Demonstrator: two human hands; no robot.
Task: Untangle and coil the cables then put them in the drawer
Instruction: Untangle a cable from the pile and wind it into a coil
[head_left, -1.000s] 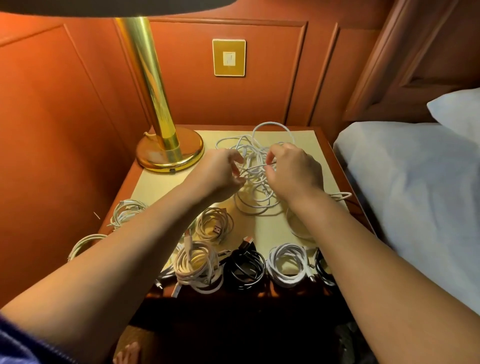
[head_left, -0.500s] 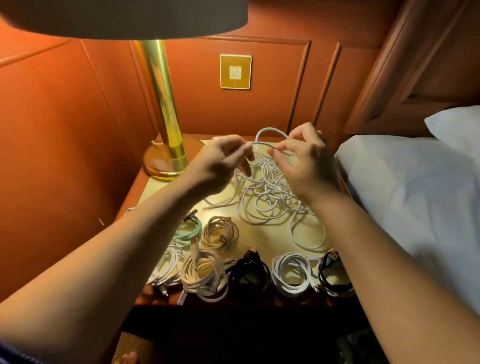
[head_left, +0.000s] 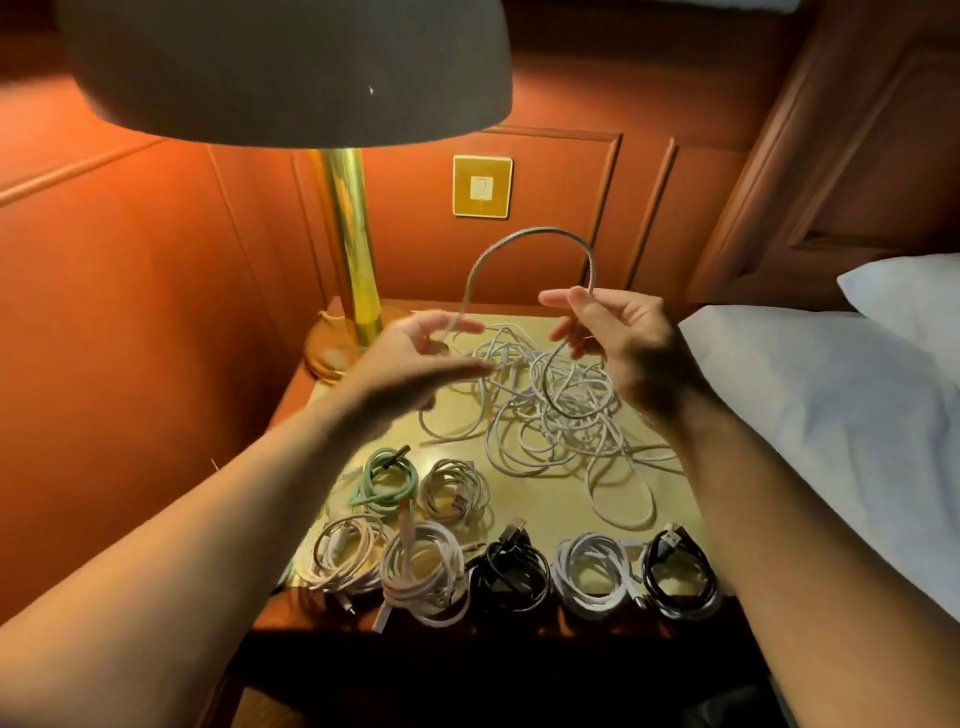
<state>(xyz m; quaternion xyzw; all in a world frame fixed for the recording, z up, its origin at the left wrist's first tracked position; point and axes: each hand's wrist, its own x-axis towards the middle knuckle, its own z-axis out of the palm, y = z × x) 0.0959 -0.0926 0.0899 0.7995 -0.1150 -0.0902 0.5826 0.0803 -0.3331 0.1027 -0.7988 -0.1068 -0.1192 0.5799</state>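
Both hands up, middle of frame. Right hand (head_left: 618, 332) pinches white cable (head_left: 530, 239); loop arches above. Left hand (head_left: 415, 358) blurry, fingers loosely curled, cable seems to run through. Messy pile (head_left: 550, 415) below on nightstand (head_left: 524, 499). Best: pull slow, follow one strand, no yanking knots.

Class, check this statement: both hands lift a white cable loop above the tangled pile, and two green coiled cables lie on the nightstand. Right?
Not quite. The head view shows only one green coiled cable. Both hands, left hand and right hand, do lift the white cable loop above the tangled pile.
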